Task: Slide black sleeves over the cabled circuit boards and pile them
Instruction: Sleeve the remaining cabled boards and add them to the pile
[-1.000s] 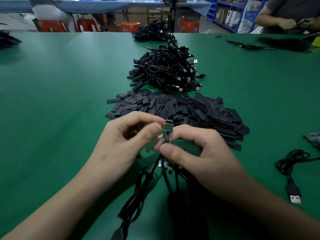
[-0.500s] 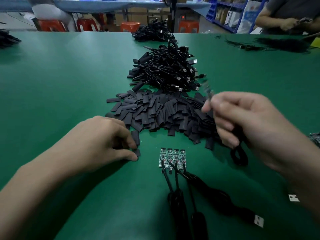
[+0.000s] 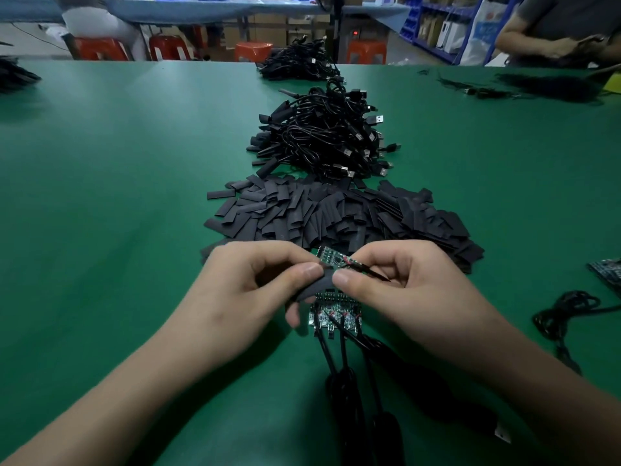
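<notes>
My left hand (image 3: pixel 245 294) pinches a flat black sleeve (image 3: pixel 312 286) between thumb and fingers. My right hand (image 3: pixel 396 290) pinches a small green circuit board (image 3: pixel 331 256) at its cable end, held just above and beside the sleeve. Several bare boards with black cables (image 3: pixel 332 314) lie on the green table (image 3: pixel 100 196) right under my hands. A wide heap of loose black sleeves (image 3: pixel 336 213) spreads just beyond my hands. Behind it stands a pile of sleeved boards with coiled USB cables (image 3: pixel 322 136).
A coiled cable (image 3: pixel 564 314) and a dark board panel (image 3: pixel 608 270) lie at the right. Another cable pile (image 3: pixel 295 63) sits at the far edge, with dark bundles at far right (image 3: pixel 551 85) and far left (image 3: pixel 13 75). A person (image 3: pixel 564 25) works at the far right corner.
My left hand has lifted a sleeve from the table near the heap. My right hand came back from the far pile to the middle and now holds a bare board against the sleeve.
</notes>
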